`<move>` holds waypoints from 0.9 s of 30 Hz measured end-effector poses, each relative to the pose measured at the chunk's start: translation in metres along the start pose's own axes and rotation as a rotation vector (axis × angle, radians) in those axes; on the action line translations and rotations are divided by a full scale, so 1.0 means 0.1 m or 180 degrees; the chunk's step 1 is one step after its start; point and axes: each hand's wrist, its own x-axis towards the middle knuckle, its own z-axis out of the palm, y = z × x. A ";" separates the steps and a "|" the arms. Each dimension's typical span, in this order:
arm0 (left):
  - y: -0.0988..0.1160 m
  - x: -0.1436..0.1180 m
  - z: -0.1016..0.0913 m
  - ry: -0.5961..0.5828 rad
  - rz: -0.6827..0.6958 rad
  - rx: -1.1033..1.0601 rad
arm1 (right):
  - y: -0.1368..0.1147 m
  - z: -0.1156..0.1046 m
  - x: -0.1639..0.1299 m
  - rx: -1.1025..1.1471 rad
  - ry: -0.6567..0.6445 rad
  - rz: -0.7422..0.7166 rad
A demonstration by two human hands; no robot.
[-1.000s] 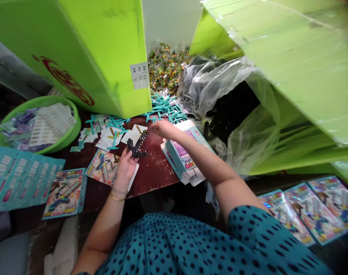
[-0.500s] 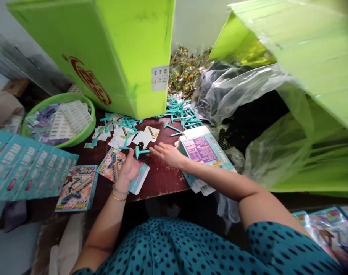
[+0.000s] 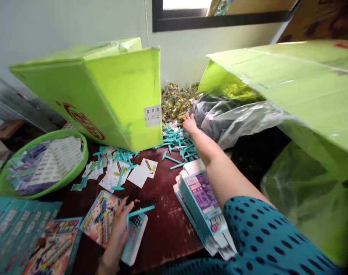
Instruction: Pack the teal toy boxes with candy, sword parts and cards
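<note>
Near the worktop's [image 3: 168,240] front edge, my left hand [image 3: 121,225] curls round black lattice pieces [image 3: 149,202] and a turquoise T-piece [image 3: 143,211], probably light, stiff; pinch mid-shaft. Farther back, my right hand's [image 3: 189,123] fingers spread by slippery-looking packets [image 3: 174,101], any grip unclear.

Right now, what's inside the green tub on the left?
The green tub holds white sheets, with what look like purple packets and pale green packets beside them. Whatever lies beneath, and the tub's bottom, is covered.
</note>
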 end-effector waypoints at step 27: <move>0.01 -0.96 -0.42 -0.0240 -0.0182 -0.1380 | -1.12 0.07 -1.39 0.0097 -0.2314 -0.0612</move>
